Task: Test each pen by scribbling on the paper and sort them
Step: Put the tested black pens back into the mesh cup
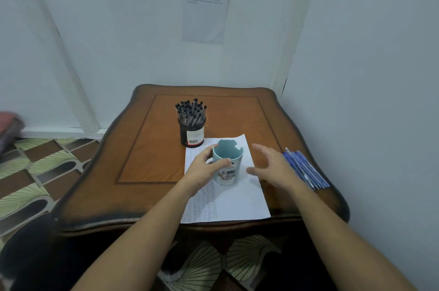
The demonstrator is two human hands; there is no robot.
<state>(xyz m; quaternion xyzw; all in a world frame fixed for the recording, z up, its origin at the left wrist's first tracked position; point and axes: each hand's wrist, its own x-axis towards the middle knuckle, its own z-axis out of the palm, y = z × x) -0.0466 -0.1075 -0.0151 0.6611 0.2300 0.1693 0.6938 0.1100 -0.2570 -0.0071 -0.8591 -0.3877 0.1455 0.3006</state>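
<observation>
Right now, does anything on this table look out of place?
The blue cup, gripped by the left hand, stands on the paper meant for scribbling. Blue pens lie loose by the right edge of the table. Nothing looks spilled or broken.

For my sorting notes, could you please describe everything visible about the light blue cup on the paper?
The light blue cup stands upright on the paper, just nearer than the black pen holder. Its rim is notched, its side bears a printed picture, and its inside looks empty. The left hand grips it.
</observation>
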